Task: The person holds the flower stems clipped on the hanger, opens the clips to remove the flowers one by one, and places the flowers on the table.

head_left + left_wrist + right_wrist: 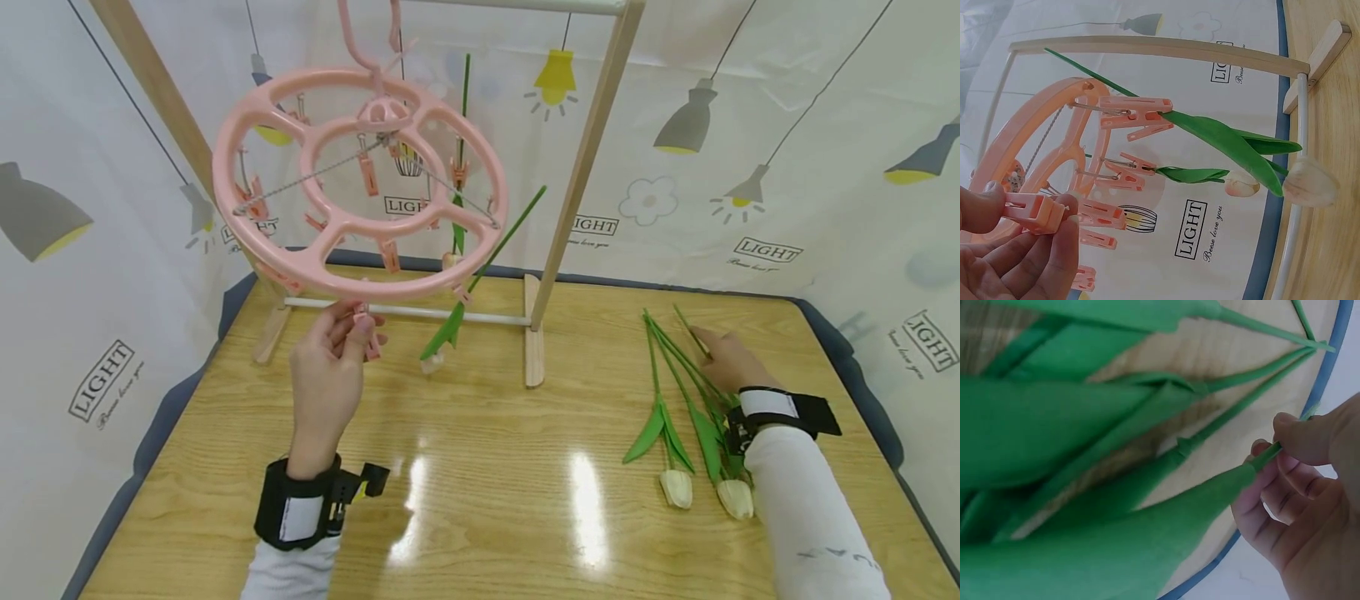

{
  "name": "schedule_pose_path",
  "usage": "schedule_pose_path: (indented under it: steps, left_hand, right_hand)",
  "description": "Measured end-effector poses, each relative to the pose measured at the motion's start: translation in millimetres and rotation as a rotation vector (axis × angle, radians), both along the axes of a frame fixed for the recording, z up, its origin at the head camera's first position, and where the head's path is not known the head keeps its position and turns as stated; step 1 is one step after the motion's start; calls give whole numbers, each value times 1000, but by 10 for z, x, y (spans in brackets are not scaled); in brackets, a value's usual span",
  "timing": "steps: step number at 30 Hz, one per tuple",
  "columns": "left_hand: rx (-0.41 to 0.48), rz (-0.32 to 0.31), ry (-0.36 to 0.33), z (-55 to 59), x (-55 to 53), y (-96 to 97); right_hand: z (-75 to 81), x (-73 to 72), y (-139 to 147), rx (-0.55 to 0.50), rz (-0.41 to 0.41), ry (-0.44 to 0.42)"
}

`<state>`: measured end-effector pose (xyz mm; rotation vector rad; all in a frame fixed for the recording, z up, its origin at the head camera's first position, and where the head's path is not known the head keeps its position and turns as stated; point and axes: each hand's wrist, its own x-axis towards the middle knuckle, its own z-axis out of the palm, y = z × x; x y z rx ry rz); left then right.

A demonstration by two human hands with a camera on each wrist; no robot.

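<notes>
My left hand [327, 379] pinches a pink clothespin [1035, 211] that hangs at the near rim of the round pink drying hanger [292, 265]. At the right of the table, my right hand [731, 360] holds the green stem [1267, 456] of an artificial tulip between thumb and fingers. More white tulips [677, 489] lie beside it, their stems toward the back and their blooms toward the front. Two tulips hang bloom-down from other clips on the hanger; the nearer tulip [1310, 181] shows a whitish bloom and long green leaves.
The hanger hooks onto a wooden stand [581, 175] with a white lower bar [408, 312] and flat feet [534, 358]. Several free clothespins [367, 175] dangle from the ring. A printed cloth backdrop [645, 242] surrounds the wooden table [495, 467] at the back and sides.
</notes>
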<state>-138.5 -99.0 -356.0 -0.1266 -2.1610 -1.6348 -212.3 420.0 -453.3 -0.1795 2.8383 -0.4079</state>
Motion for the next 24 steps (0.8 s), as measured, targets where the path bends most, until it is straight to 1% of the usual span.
schedule_pose_path:
  steps: [7, 13, 18, 22, 24]
  left_hand:
    - [-2, 1, 0, 2, 2, -7]
    - [3, -13, 5, 7, 5, -13]
    - [36, -51, 7, 1, 9, -22]
    - [82, -93, 35, 2, 14, -23]
    - [106, -116, 50, 10, 21, -18]
  right_hand:
    - [-54, 12, -101, -19, -50, -58]
    - [-98, 13, -115, -19, -30, -65]
    - [-103, 16, -129, -22, -29, -68]
    - [-90, 19, -148, -21, -44, -95]
    - [-93, 16, -152, -22, -62, -121]
